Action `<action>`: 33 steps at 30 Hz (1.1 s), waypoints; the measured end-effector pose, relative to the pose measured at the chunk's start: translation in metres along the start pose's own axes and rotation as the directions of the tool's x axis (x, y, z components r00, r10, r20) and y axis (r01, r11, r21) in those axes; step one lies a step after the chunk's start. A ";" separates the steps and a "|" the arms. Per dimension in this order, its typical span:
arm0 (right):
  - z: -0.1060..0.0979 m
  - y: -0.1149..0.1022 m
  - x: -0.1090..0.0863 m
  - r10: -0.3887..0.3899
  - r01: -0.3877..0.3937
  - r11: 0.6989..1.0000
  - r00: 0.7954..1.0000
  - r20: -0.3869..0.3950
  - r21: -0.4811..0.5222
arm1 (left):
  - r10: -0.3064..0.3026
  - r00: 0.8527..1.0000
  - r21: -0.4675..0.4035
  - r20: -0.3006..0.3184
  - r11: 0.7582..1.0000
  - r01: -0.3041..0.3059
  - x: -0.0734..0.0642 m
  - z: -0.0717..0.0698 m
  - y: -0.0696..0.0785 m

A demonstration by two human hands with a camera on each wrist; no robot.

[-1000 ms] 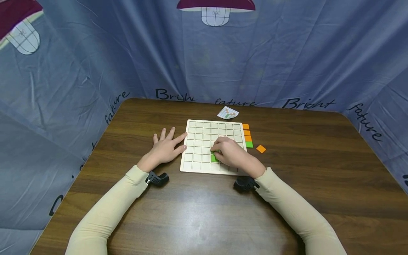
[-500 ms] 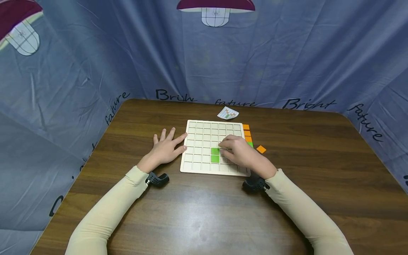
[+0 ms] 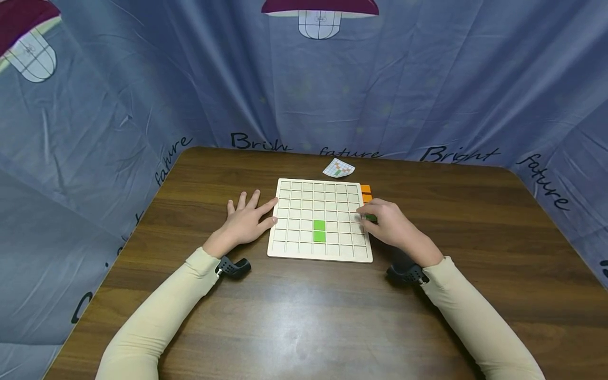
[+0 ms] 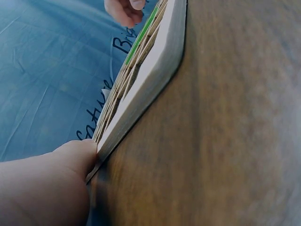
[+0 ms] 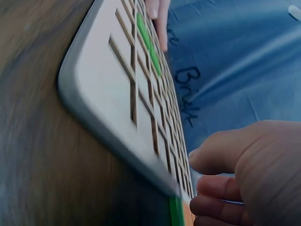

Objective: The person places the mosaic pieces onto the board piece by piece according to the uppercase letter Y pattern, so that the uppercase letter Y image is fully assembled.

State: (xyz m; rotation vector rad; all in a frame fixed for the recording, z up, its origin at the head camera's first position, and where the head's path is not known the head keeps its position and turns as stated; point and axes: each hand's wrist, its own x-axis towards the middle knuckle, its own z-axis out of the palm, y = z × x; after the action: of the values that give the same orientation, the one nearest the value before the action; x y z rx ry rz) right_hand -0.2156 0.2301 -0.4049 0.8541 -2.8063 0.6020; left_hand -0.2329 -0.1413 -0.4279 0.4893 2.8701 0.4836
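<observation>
A cream grid board (image 3: 291, 236) lies on the wooden table. Two green square tiles (image 3: 320, 236) sit in neighbouring cells of one column. My left hand (image 3: 242, 224) rests flat on the table, fingers spread, with thumb and index finger touching the board's left edge. Over the right edge is my right hand (image 3: 391, 224), its fingers bent loosely and nothing visible between them. Beneath it, a green tile (image 3: 372, 217) outside the board is partly covered. Orange tiles (image 3: 366, 198) line the board's right side; the hand hides some of them.
Behind the board lies a small paper card (image 3: 339, 168) printed with a coloured grid. Blue curtain cloth (image 3: 304, 95) with lettering surrounds the table's far and side edges. Bare tabletop (image 3: 304, 316) extends in front of the board.
My right hand has moved right, from the green tiles in the grid to the board's right edge, uncovering both tiles. It now hides the loose orange tile. The left hand stays put.
</observation>
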 end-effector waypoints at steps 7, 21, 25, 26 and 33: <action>-0.003 0.013 -0.003 0.022 -0.024 0.999 0.999 -0.038 -0.033 | 0.000 1.000 -0.012 0.000 1.000 0.000 0.000 0.001 0.000; 0.000 0.018 -0.003 0.052 -0.051 0.998 0.999 0.010 -0.043 | 0.012 1.000 0.006 -0.003 1.000 -0.012 -0.001 0.000 0.000; 0.001 0.019 -0.003 0.054 -0.053 0.997 0.999 0.010 -0.054 | 0.013 1.000 0.001 -0.003 1.000 -0.013 -0.002 -0.001 0.001; 0.001 0.019 -0.003 0.054 -0.053 0.997 0.999 0.008 -0.055 | 0.013 1.000 0.000 -0.003 1.000 -0.013 -0.002 -0.001 0.001; 0.002 0.020 -0.003 0.048 -0.047 0.997 0.999 0.017 -0.065 | 0.012 1.000 -0.002 -0.002 1.000 -0.012 -0.002 -0.002 0.002</action>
State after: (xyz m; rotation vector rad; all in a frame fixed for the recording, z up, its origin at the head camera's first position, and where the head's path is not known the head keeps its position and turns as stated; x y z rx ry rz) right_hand -0.2240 0.2460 -0.4139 0.7867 -2.8533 0.5091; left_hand -0.2309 -0.1410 -0.4253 0.5059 2.8695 0.4892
